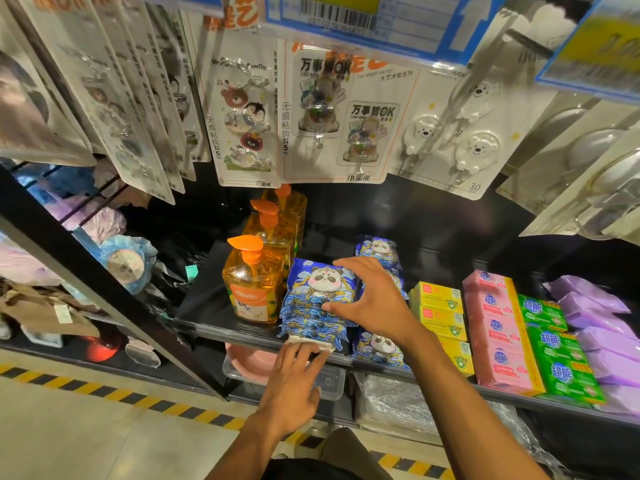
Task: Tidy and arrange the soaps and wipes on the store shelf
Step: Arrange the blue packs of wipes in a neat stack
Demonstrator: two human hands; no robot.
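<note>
A blue panda-print wipes pack [317, 292] lies on the black shelf [204, 306], right of three orange pump soap bottles [252, 282]. My right hand [367, 299] lies over the pack's right side, fingers spread across its top and thumb on its front. With straight fingers, my left hand [294, 379] presses the pack's white front end at the shelf edge. More panda packs [379, 348] sit behind and to the right. Yellow soap boxes [441, 306], pink soap bars [495, 327], green soap bars [557, 351] and purple packs [602, 327] fill the shelf's right part.
Carded adhesive hooks [242, 109] hang just above the shelf, with price tags [346, 12] overhead. A pink basin in a clear box [252, 365] sits on the shelf below. Bagged goods [124, 261] fill the left bay. Yellow-black tape [104, 393] marks the floor.
</note>
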